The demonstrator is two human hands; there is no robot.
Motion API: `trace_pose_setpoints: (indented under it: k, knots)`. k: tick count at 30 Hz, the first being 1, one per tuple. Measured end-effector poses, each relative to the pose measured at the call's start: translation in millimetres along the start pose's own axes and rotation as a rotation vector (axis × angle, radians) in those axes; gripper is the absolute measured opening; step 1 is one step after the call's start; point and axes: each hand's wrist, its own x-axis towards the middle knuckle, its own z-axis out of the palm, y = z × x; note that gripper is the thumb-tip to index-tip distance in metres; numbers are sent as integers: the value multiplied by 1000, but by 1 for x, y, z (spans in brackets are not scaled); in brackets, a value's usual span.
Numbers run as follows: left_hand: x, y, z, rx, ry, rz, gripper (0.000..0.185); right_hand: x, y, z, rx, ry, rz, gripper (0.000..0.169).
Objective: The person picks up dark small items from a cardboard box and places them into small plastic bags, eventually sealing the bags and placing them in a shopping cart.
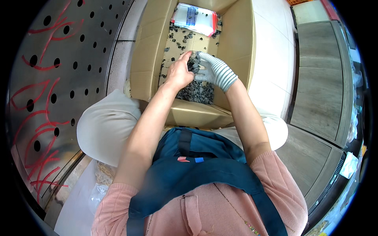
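Note:
My bare left hand and my right hand, in a grey-and-white striped knit glove, are inside an open cardboard box before me. Between them they hold a clump of dark, curled dried pieces, which look like dried wood ear fungus. A clear bag may surround the clump; I cannot tell for sure. Just below my hands, a heap of the same dried pieces fills the near end of the box. At its far end lies a stack of clear plastic bags with red edges and blue print.
Loose dark pieces are scattered over the box floor. A perforated metal panel with red marks stands on the left. Pale floor tiles and grey wood-look panels are on the right. My knees flank the box.

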Motion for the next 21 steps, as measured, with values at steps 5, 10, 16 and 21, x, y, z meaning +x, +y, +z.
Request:
trace_pose_setpoints:
  k: [5,10,16,21]
  knots:
    - [0,-2,0,-18,19,-36,70,-13,-4,-3,-170,124,-91,35]
    - [3,-8,5,32,93,-46,69,14,9,-30,-116,454,-184,28]
    - [9,-10,3,34,199,-112,66,59,50,-46,-1365,194,-143,30]
    - [8,-9,3,78,258,-60,62,111,122,-22,-1989,-449,-453,38]
